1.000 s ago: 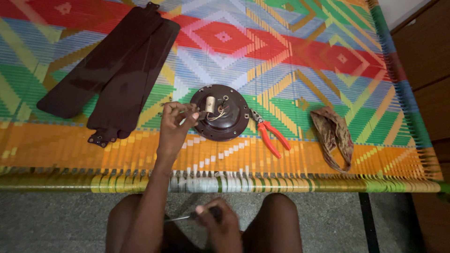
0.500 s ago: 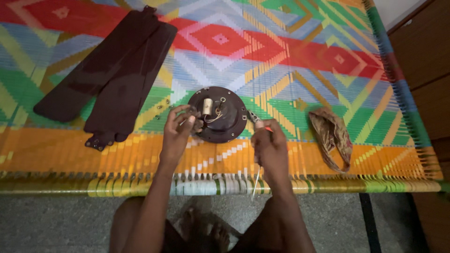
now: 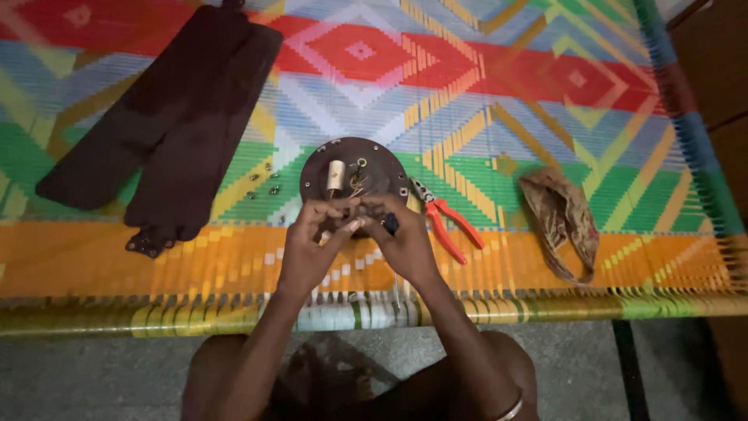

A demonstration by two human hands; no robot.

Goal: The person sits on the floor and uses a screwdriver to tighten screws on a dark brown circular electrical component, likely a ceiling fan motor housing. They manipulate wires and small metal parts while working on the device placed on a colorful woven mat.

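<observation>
On the woven cot [image 3: 545,257], seen from the head camera, a round brown fan motor [image 3: 354,175] lies flat, looking heavy and rigid, best gripped by its rim. Left hand [image 3: 312,245] pinches near its edge; right hand [image 3: 401,238] is closed around a dark-handled tool [image 3: 391,224], red pliers [image 3: 444,220] beside.

We see a woven cot [image 3: 545,70] filling the scene, its strapping bright with red, blue, green, yellow and orange diamonds. Its near rail [image 3: 156,320] is wrapped in yellow and green. Nearer lies a grey speckled floor [image 3: 662,374]. At far right stands brown wooden furniture [image 3: 721,86]. Light is dim.
</observation>
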